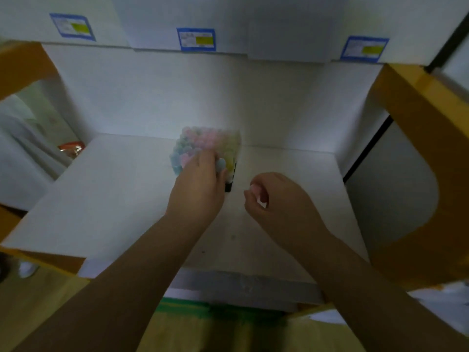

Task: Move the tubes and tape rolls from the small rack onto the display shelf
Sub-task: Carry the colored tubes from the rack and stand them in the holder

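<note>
Left hand (pixel 200 184) over pastel tubes (pixel 205 146) at shelf (pixel 114 189) centre, fingers curled on blue tube (pixel 221 164). Tubes upright, caps up. Right hand (pixel 276 199) curled round pink item (pixel 255 188), too blurred to name.

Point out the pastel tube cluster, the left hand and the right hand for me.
pastel tube cluster (pixel 203 141): head view, on the round caps.
left hand (pixel 198 184): head view, back of hand.
right hand (pixel 276 199): head view, back of hand.

Tubes (pixel 206 146) stand on shelf (pixel 114 194) centre; left hand (pixel 200 184) on them, right hand (pixel 276 199) beside, right.
</note>
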A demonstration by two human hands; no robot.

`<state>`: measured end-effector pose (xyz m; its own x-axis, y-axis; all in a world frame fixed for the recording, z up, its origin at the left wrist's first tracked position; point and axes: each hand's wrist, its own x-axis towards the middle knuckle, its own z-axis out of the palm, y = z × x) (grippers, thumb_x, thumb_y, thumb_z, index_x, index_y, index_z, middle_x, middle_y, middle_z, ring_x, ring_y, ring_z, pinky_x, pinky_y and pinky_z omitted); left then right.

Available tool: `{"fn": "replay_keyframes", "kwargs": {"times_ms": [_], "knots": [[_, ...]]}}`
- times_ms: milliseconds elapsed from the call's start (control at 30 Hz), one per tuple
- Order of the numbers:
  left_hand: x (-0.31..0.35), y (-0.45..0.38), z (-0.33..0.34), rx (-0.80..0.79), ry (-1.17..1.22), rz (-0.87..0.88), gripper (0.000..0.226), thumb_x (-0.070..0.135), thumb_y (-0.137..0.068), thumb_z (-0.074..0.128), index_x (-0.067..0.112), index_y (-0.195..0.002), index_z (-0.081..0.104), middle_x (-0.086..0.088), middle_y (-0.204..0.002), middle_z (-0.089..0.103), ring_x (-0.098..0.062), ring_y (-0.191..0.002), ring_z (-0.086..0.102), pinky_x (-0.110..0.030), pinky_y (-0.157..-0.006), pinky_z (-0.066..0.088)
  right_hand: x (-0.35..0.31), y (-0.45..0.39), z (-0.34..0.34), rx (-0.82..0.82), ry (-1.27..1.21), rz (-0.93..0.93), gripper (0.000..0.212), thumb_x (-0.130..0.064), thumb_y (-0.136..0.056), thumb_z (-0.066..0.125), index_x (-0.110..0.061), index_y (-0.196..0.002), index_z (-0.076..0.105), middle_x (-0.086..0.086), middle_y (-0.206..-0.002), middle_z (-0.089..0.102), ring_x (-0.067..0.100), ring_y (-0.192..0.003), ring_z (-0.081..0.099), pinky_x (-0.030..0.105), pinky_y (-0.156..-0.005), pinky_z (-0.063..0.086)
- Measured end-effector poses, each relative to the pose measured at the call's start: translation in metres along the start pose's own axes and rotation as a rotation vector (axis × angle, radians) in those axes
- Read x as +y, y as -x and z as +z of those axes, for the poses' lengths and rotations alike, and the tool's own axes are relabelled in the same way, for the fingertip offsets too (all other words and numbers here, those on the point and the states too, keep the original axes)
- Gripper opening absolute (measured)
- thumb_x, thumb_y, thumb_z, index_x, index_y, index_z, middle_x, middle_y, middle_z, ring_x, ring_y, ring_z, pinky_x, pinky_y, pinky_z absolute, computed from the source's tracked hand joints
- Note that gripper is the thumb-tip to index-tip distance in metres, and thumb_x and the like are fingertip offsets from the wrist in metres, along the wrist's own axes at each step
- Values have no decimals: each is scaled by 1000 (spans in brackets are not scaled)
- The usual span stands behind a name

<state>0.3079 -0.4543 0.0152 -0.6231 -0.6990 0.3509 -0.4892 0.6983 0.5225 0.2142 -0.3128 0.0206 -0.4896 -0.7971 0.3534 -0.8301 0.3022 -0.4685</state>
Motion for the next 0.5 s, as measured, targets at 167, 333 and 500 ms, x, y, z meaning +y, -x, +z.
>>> {"fn": "replay_keyframes", "kwargs": {"times_ms": [167, 333, 500], "knots": [[-8, -8, -3, -37, -96, 80, 22, 19, -96, 55, 16, -118, 53, -2, -100, 62, -14, -78, 50, -29, -62, 43, -9, -9, 8, 11, 11, 69, 18, -26, -94, 58, -25, -78, 48, -13, -70, 42, 2, -64, 42, 13, -59, 29], [-12, -8, -4, -40, -123, 215, 22, 6, -89, 61, 11, -110, 57, -5, -96, 59, -19, -77, 51, -29, -59, 41, -13, -12, 16, -1, 26, 126, 13, -28, -94, 57, -22, -83, 56, -12, -73, 47, 3, -67, 45, 15, -60, 33], [-24, -13, -5, -32, -144, 255, 14, 4, -86, 66, 9, -97, 58, -9, -107, 57, -27, -81, 57, -29, -58, 38, -12, -16, 20, 9, 18, 146, 11, -28, -95, 57, -20, -87, 59, -10, -76, 51, 5, -69, 46, 17, -61, 35]]}}
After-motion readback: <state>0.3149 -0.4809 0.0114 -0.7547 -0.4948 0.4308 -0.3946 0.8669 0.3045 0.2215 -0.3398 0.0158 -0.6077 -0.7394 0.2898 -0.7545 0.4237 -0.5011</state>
